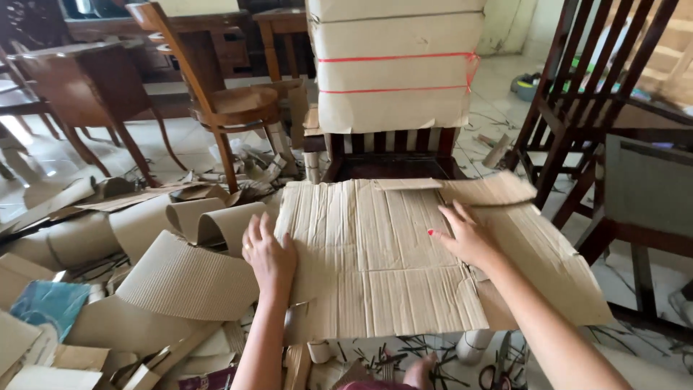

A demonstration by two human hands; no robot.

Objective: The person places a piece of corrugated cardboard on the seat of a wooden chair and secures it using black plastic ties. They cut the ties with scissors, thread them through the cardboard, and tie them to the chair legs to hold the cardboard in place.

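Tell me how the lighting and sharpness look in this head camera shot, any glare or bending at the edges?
Head view: soft daylight, with glare on the glossy tiled floor; the flattened brown corrugated cardboard sheet and both hands, left and right, are sharp; the dark wooden slatted chair leans from wide-angle distortion at the edge.

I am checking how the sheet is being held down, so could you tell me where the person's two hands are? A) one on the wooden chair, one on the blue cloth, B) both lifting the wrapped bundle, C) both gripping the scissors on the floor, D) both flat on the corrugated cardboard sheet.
D: the left hand and the right hand both lie open, palms down, on the corrugated cardboard sheet.
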